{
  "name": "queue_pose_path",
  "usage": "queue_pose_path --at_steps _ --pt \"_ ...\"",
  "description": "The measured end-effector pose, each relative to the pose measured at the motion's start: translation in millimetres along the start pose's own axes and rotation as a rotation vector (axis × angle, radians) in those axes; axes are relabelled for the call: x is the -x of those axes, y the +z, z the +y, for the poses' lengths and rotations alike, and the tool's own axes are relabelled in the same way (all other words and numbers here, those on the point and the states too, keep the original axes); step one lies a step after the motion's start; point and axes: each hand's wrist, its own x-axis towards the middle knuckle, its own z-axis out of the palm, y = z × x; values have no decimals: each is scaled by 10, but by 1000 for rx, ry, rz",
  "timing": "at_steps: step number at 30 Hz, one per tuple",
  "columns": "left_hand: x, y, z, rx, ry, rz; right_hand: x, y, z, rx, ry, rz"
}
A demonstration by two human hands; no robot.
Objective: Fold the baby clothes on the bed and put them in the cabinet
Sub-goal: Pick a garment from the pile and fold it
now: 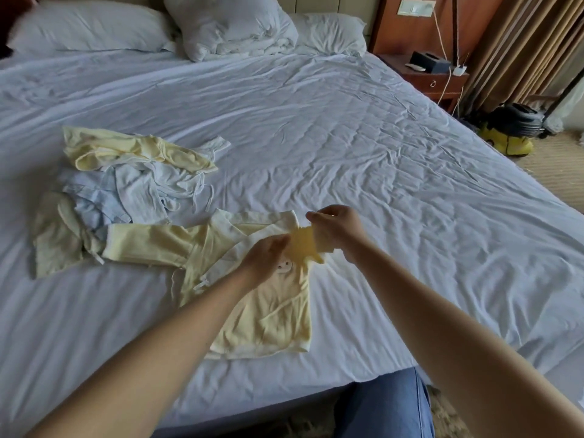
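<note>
At the far right of the bed, a wooden nightstand (pixel 433 77) carries a dark box (pixel 434 63), with a white cable (pixel 442 36) hanging down the panel behind it; tan pleated curtains (pixel 521 42) and a yellow-and-black vacuum cleaner (pixel 512 131) stand on the carpet beyond. White pillows (pixel 88 30) lie along the headboard. A loose pile of baby clothes (pixel 126 172) – pale yellow, light blue and white pieces with thin tie strings – sits on the wrinkled white bedsheet (pixel 347 137) to the left, and its lower edge touches the outstretched sleeve (pixel 151 245) of the yellow baby top (pixel 271 311). A knee in blue jeans (pixel 385 406) shows at the foot of the mattress.

The top lies flat near the bed's front edge, directly under both forearms, collar away from the person. The left hand (pixel 268 257) grips the cloth at the shoulder, fingers curled into it, just above a small face print on the chest. The right hand (pixel 335 229) pinches the cuff end of the lifted sleeve (pixel 305 245), held bunched between the two hands above the garment.

The top is soft knit – butter yellow with cream trim at hem and cuffs, a wrap front with small ties
</note>
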Motion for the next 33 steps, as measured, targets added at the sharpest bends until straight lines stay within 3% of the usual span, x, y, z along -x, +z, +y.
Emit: queue_pose_path --at_steps 4,10,14,17,23,26,29,31,33 --pt "98 -334 51 403 -172 53 18 511 -179 11 -16 -74" --pt "74 -670 -193 525 -271 123 39 834 -244 -85 68 -330" --pt "27 -694 -291 275 -311 274 -108 757 -96 -16 -107 -31" --pt "3 -629 -325 8 -192 366 -165 710 122 338 -295 107" --pt "35 -613 -387 -273 7 422 -94 795 546 721 -547 -160" --pt "81 -613 -425 -508 93 454 -107 841 778 866 -522 -187" --pt "71 -593 -531 -837 337 532 -117 846 866 930 -461 -199" --pt "58 -573 -623 -926 509 481 -123 852 863 951 -435 -215" --pt "54 -574 -714 -955 543 350 -126 874 877 970 -425 -204"
